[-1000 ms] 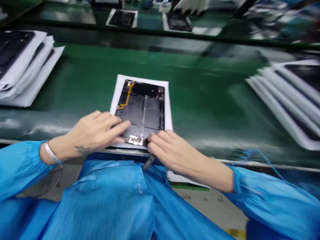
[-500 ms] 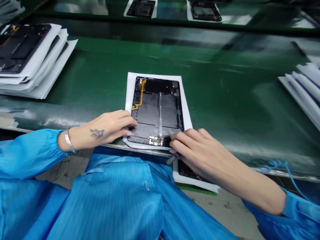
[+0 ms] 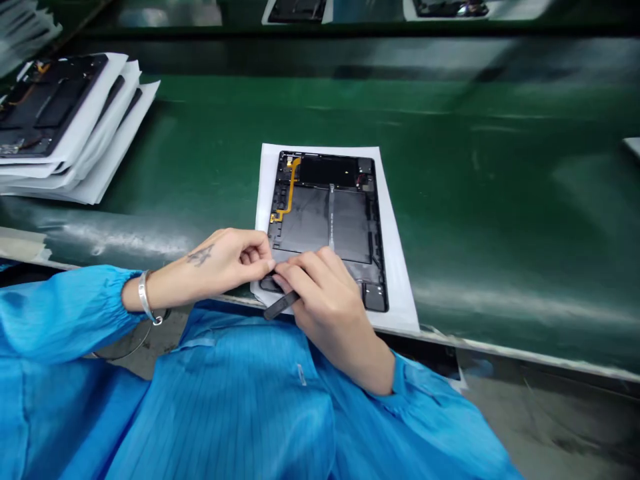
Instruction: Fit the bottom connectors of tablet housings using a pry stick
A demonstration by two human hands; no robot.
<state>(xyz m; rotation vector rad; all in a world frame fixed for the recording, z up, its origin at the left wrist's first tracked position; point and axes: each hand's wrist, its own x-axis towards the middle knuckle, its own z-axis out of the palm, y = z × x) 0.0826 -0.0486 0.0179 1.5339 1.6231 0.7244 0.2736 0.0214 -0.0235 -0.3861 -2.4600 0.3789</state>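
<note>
An opened tablet (image 3: 305,220) with an orange ribbon cable (image 3: 291,190) and a pale strip down its middle lies on a white sheet (image 3: 395,267) before me. At its lower left corner, the thumb and forefinger of my left hand (image 3: 233,257) are pinched together; what they hold, if anything, is too small to make out. My right hand (image 3: 327,293) is closed over the tablet's lower part, its fingertips close to the left ones. Out of its grip sticks the blunt end of a dark flat-handled tool (image 3: 281,305), whose tip is hidden. The small board at the tablet's lower edge is covered by this hand.
To the left stands a stack of tablets with white sheets between (image 3: 115,127). More tablets on sheets (image 3: 295,12) lie on a raised shelf at the back. The green bench (image 3: 475,200) ends at a front edge close to my body. A sheet corner (image 3: 634,150) shows far right.
My right hand has moved left across the tablet's lower edge with the tool, up to my left hand. My left fingers have closed into a pinch. The view has turned slightly left.
</note>
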